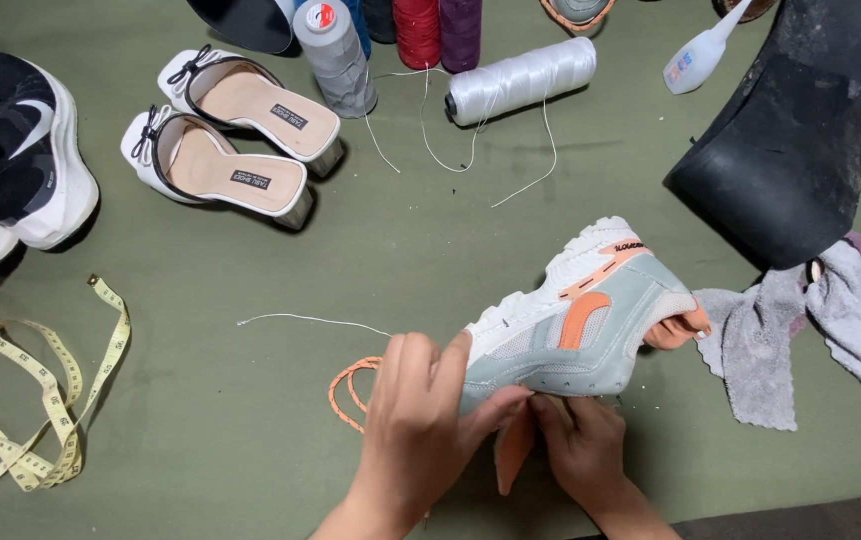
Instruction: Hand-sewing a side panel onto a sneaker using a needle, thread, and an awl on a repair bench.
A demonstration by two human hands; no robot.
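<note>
A pale grey-green sneaker (591, 320) with orange patches and a white sole lies on its side on the green surface. My left hand (421, 420) grips its toe end, fingers curled over the upper. My right hand (576, 440) pinches the lower edge of the shoe near its orange tongue (513, 450). An orange lace (351, 385) loops out to the left of my left hand. A thin white thread (311, 320) runs leftward from the shoe.
A pair of white heeled mules (231, 130), black-and-white sneakers (11, 150), a yellow tape measure (31, 400), thread spools (521, 80), a glue bottle (696, 55), a black rubber sheet (801, 130) and a grey cloth (801, 330) surround the work.
</note>
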